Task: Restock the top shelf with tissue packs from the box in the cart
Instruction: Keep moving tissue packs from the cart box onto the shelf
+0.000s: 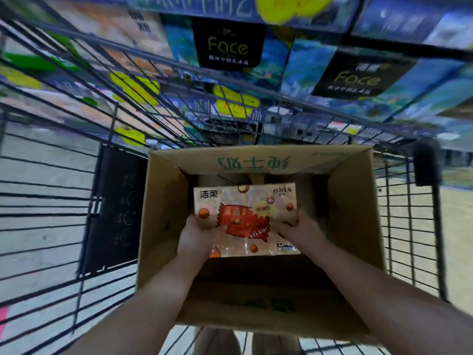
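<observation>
Left hand (196,239), right hand (298,228) — cream-and-red pack (245,203)

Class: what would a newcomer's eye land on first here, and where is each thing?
A tissue pack with a red-and-cream wrapper sits mid-frame, gripped by the left hand and right hand in the open cardboard box. The box stands in a black wire cart; blue packs marked Face loom above.

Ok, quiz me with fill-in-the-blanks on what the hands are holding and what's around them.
1. The left hand and right hand grip a tissue pack over an open box made of ____.
2. The hands hold exactly ____ pack.
3. The blue shelf packs carry dark labels reading ____.
Missing words: cardboard; one; Face.
</observation>
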